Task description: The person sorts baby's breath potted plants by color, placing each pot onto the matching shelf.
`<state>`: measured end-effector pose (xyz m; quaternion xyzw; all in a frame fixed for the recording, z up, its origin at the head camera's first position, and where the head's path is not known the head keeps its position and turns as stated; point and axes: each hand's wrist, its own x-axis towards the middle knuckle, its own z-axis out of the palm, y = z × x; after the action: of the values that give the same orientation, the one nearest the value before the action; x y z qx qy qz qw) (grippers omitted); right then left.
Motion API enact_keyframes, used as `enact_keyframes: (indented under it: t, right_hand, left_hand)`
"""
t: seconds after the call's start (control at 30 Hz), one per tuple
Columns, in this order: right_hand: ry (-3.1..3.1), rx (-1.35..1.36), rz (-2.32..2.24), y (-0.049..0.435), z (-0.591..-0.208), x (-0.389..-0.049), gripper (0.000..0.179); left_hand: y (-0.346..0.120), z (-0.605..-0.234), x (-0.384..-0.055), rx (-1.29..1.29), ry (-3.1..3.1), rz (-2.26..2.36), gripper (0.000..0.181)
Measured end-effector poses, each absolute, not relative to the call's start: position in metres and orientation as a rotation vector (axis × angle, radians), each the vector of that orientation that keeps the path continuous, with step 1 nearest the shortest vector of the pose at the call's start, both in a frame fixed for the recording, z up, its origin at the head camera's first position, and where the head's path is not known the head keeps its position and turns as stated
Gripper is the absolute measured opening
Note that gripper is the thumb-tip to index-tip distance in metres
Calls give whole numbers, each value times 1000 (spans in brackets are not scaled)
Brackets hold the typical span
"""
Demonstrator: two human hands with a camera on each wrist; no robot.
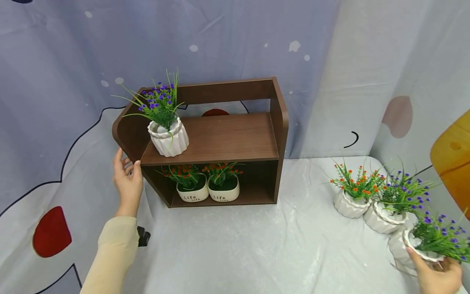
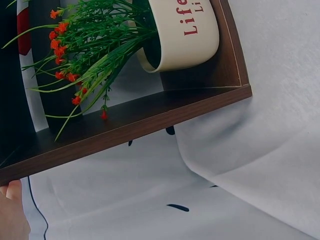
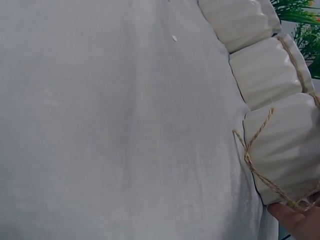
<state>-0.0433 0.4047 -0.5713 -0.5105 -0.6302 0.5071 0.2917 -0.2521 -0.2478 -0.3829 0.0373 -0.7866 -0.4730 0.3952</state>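
My left hand [image 1: 128, 181] is at the left side panel of a dark brown two-tier shelf [image 1: 227, 136], its fingertips touching the panel near the front edge. On the upper board stands a white pot of purple flowers [image 1: 169, 136]; below sit two cream "Life" pots [image 1: 224, 190] of red flowers. At the far right my right hand [image 1: 438, 275] grips a white fluted pot of purple flowers [image 1: 402, 249], thumb against its front. In the right wrist view, twine [image 3: 267, 180] hangs loose around this pot [image 3: 285, 145], and part of the hand shows at the lower right.
Beside the held pot stand another white pot of purple flowers [image 1: 383, 220] and a white pot of orange flowers [image 1: 350, 206], in a slanting row. A pale cloth [image 1: 257, 249] covers the table. A patterned curtain [image 1: 227, 41] hangs behind the shelf.
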Motion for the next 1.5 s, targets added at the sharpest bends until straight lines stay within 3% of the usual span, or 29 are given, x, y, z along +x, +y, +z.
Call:
enact_keyframes:
  t: [0.43, 0.67, 0.93, 1.5]
  right_hand:
    - [-1733, -1233, 1346, 431, -593, -40, 84]
    - [-1712, -1174, 1361, 423, -580, -36, 85]
    - [-1855, -1289, 1261, 432, -583, -31, 86]
    - [-1881, -1211, 1460, 410, -557, -40, 90]
  left_hand:
    - [-258, -402, -268, 98, -1996, -1232, 54]
    - [-254, -405, -270, 93, -2014, -1231, 54]
    - [-249, -404, -271, 77, -1991, -1236, 53]
    - [-259, -401, -267, 147, -1962, -1256, 54]
